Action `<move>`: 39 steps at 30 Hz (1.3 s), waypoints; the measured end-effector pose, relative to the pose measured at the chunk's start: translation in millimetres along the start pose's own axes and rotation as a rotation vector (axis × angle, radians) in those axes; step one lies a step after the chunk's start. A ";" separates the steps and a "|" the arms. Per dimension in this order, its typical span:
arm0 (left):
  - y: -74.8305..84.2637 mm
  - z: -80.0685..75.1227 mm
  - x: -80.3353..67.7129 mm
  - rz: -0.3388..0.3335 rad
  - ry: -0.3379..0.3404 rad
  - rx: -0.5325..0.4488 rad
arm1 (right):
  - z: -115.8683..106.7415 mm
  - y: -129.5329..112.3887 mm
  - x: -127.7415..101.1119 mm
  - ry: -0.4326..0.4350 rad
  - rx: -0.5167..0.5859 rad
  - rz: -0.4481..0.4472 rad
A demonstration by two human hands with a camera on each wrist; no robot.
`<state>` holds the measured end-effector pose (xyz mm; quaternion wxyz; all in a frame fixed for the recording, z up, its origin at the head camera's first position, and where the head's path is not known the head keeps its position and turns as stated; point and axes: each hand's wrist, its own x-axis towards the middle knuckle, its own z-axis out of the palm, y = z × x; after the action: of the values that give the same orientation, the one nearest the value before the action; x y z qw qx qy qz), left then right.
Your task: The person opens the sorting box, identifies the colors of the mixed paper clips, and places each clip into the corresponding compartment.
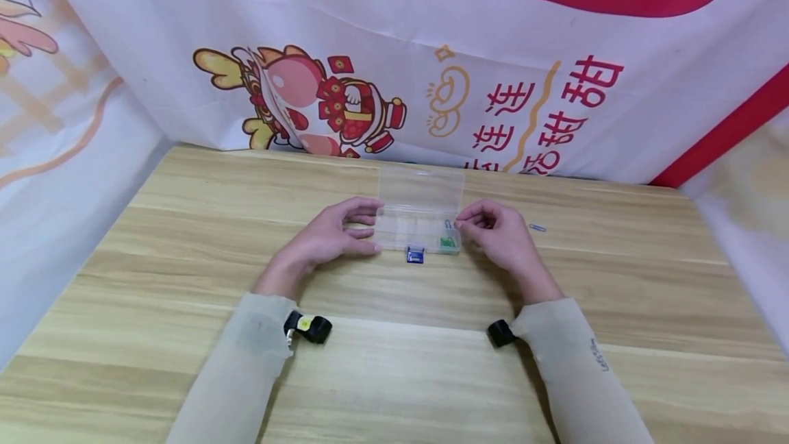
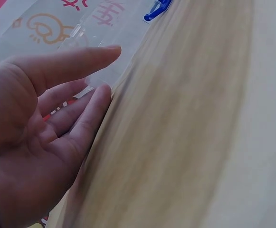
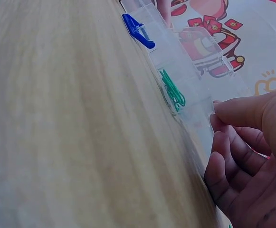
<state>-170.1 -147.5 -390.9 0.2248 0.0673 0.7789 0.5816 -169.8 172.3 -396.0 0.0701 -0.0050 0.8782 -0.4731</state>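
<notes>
A clear plastic compartment box [image 1: 403, 228] lies on the table with its lid [image 1: 421, 189] raised behind it. My left hand [image 1: 335, 230] touches its left end; thumb and fingers are stretched out, as the left wrist view shows. At the right end, the thumb and index finger of my right hand [image 1: 498, 233] pinch the rim. A blue paper clip [image 1: 448, 224] is in the compartment beside these fingertips; whether they touch it is hidden. Green paper clips [image 3: 173, 90] fill the front right compartment. The front carries a blue latch [image 1: 416, 255].
One more blue paper clip [image 1: 537, 228] lies on the wooden table [image 1: 394, 368], right of my right hand. A printed white cloth [image 1: 345, 12] hangs behind the table's far edge. Black wrist cameras [image 1: 501, 333] are strapped below both hands.
</notes>
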 end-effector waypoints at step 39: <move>-2.1 5.1 -1.3 0.040 0.022 0.043 | -93.0 74.4 -18.0 0.242 -0.268 0.127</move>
<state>-166.5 -144.2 -393.7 0.2030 0.0814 0.7921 0.5699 -159.6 292.0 -405.3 -0.0075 0.0980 0.9340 -0.3436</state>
